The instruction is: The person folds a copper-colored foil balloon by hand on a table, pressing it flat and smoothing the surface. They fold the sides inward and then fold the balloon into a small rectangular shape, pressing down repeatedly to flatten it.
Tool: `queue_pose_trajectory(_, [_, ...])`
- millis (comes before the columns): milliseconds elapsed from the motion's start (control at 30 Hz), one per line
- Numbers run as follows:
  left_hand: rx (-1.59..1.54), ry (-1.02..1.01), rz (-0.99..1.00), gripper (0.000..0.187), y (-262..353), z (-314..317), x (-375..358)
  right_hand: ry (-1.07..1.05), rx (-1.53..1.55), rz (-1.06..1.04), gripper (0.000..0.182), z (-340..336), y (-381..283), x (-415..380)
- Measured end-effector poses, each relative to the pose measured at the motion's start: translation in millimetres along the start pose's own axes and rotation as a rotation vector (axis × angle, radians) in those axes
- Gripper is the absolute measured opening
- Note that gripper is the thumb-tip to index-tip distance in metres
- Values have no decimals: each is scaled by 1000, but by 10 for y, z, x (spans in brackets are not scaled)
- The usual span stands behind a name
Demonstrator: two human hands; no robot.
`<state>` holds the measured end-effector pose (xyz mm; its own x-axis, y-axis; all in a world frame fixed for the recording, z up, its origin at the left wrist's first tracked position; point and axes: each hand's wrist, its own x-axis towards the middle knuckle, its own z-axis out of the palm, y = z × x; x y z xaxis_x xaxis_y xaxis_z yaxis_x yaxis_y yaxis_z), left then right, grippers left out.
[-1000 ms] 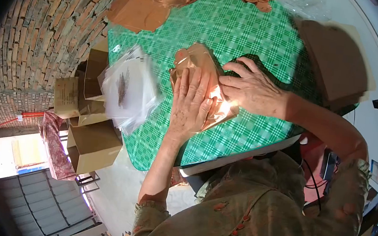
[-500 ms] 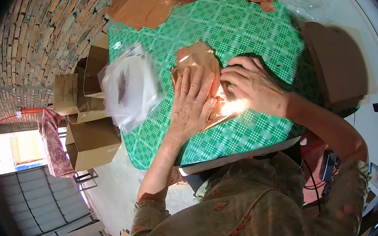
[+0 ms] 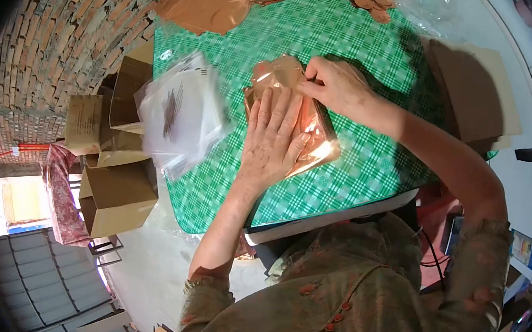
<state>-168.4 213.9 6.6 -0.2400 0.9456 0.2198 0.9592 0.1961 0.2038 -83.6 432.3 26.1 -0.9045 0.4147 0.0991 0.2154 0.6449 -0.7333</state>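
A shiny copper-coloured foil piece (image 3: 318,136) lies flattened on the green checked tablecloth, with a crumpled, scalloped far end. My left hand (image 3: 272,137) is spread flat on top of it, fingers pointing away from me, pressing on its middle and left side. At the foil's upper right edge, my right hand (image 3: 342,93) has its fingers curled and its thumb and forefinger pinched together on the edge. Left of my left hand is a stack of clear plastic bags (image 3: 184,112) with dark print on the top one.
More copper-coloured foil pieces (image 3: 211,11) lie at the table's far end, near clear plastic wrap (image 3: 425,8). A cardboard piece (image 3: 475,91) sits on the right. Open cardboard boxes (image 3: 120,196) stand off the table's left edge, by a brick wall (image 3: 72,35).
My right hand has moved up and left along the foil's right edge, from spread fingers to a pinch near the far end. My left hand stays in place.
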Motion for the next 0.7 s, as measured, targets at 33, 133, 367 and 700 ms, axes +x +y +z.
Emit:
queue_pose_trajectory(33, [-2,6,3,70,-7,9,-2,-29,-18,46,36,-26,-49,47])
queue_pose_trajectory(133, [-17,17,4,71,-7,30,-12,-117,-125,32,48,-62,-76,288])
queue_pose_trajectory(367, [-45,35,-2,73,-20,46,-28,-289,-253,23,33,-43,-63,581])
queue_pose_trajectory(700, [9,91,47,71,-50,84,-29,-224,107,-21,23,-79,-48,431])
